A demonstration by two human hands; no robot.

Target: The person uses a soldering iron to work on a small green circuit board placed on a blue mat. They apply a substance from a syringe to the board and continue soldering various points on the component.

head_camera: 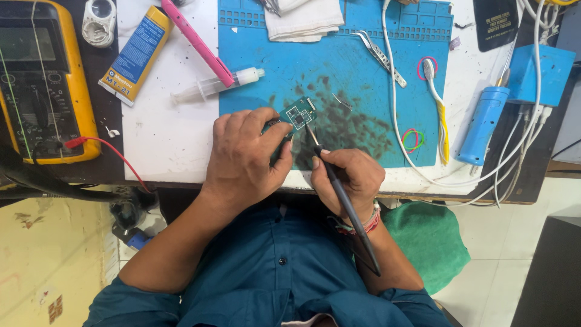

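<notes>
Centre frame: our left hand pinches the light, fragile circuit board by its edges; right hand grips soldering iron.

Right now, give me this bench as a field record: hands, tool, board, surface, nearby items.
left hand: fingers pin the small green circuit board to the mat
right hand: grips a black pen-like tool, tip at the board's lower edge
surface: blue work mat, dark-stained, on a white table
nearby: syringe, tweezers, yellow multimeter, blue handheld tool, white cloth
</notes>
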